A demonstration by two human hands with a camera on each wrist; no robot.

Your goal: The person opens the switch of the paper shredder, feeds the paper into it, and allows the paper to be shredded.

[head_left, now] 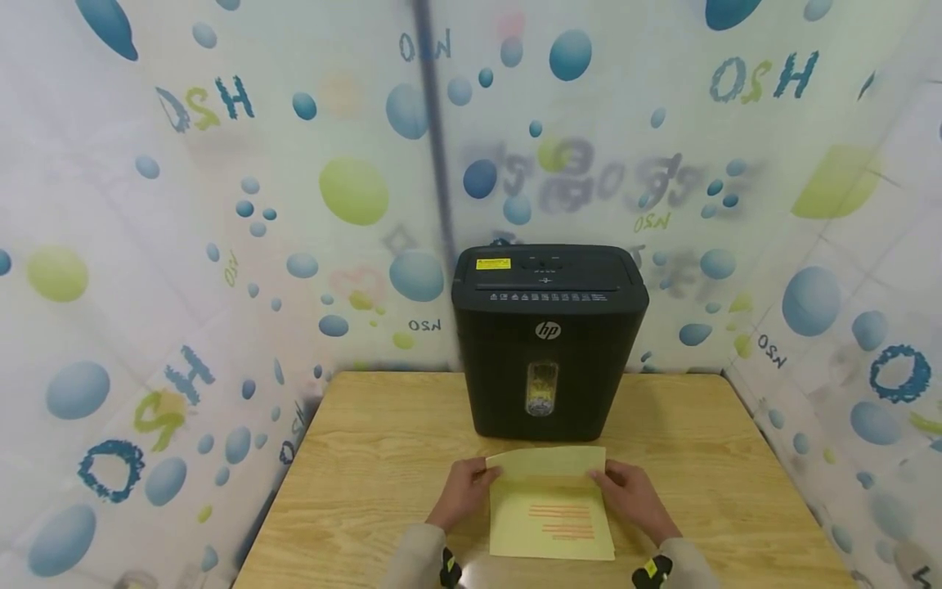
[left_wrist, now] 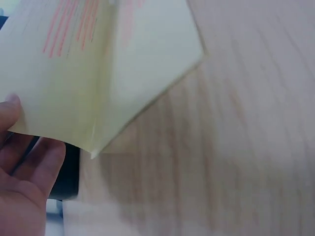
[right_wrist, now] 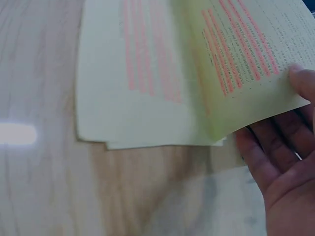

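Sleeve cuffs with black-and-yellow wrist straps sit at the bottom edge of the head view, 6 o'clock. Left hand [head_left: 465, 491] grips the left side of a pale yellow sheet [head_left: 552, 507], thumb on top near its upper left corner, fingers under the lifted flap; the left wrist view shows the thumb tip [left_wrist: 9, 114] on the paper face and fingers beneath. Right hand [head_left: 631, 495] mirrors it on the right side, thumb on top, fingers curled under the edge; confirmed in the right wrist view. Hands apart, one per side, both pinching the paper.

The sheet lies on the wooden table [head_left: 368, 458], front centre, just ahead of the person. Its far part is lifted and bent toward the person, plain back showing; the near part lies flat, with red-orange printed lines visible. Wrist views show more than one layer at the near edge.

At 12 o'clock from the sheet, just beyond it: black HP shredder [head_left: 548, 339], upright at the back of the table, feed slot on top, yellow label at its top left, small window in front showing shreds inside.

All round: white curtain [head_left: 221, 245] printed with blue and green bubbles.
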